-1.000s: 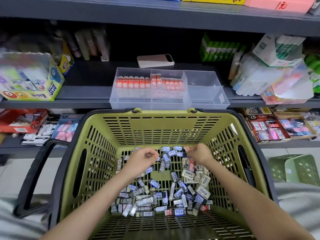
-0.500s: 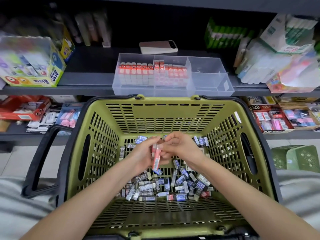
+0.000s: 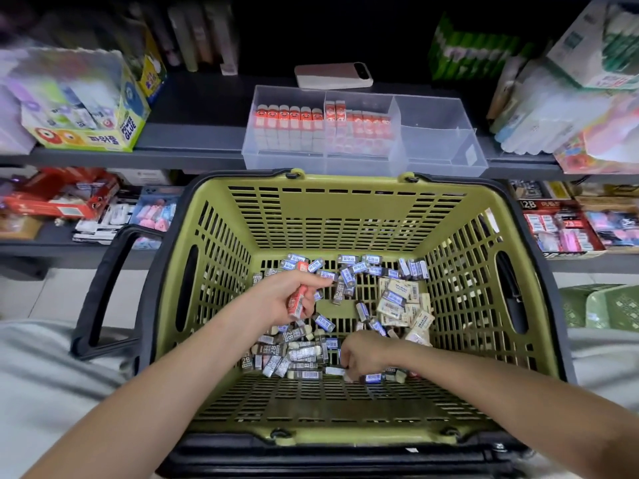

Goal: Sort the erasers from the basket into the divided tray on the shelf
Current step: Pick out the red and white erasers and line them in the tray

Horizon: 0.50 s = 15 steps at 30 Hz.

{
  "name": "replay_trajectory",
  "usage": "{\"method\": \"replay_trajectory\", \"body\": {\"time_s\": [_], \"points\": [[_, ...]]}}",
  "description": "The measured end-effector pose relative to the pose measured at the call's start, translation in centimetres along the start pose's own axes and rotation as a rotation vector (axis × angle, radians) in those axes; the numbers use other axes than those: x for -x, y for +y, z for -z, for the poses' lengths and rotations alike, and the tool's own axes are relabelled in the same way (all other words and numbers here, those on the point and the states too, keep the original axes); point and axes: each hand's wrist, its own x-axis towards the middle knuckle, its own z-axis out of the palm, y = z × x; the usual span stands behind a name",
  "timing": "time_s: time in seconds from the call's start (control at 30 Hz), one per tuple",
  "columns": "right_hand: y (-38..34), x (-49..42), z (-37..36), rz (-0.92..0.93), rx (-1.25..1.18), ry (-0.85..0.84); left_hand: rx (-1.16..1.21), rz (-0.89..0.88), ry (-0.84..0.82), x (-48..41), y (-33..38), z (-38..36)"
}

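Mid-pick in the olive-green slotted plastic basket (image 3: 345,216): clamping red-sleeved rectangular erasers (image 3: 298,302) in the left grip (image 3: 283,299), digging the loose eraser pile (image 3: 297,354) with the right grip (image 3: 366,354), curled, hold unclear; next, probably lifting to the clear plastic divided tray (image 3: 439,146) on the shelf (image 3: 193,133).

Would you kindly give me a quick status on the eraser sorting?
Left hand grips a red eraser over the basket. Right hand down among the loose erasers, grip unclear. Path to the divided tray unobstructed.
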Motion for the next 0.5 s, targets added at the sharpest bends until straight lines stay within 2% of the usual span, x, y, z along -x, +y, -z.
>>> {"method": "replay_trajectory", "body": {"time_s": [0.13, 0.2, 0.27, 0.37, 0.5], "points": [[0.4, 0.6, 0.7, 0.028, -0.150, 0.023, 0.007, -0.019, 0.056, -0.5, -0.5, 0.1], [0.5, 1.6, 2.3, 0.081, -0.377, 0.124, -0.040, -0.044, 0.036, -0.6, -0.6, -0.1], [0.2, 2.8, 4.6, 0.135, -0.742, 0.218, -0.126, -0.079, 0.004, -0.6, -0.7, -0.4], [-0.3, 4.2, 7.1, 0.218, -1.237, 0.247, -0.226, -0.158, -0.006, -0.6, -1.1, -1.1], [-0.5, 5.3, 7.6, 0.291, -1.397, 0.233, -0.192, -0.153, -0.185, -0.7, -1.0, -1.6]]}}
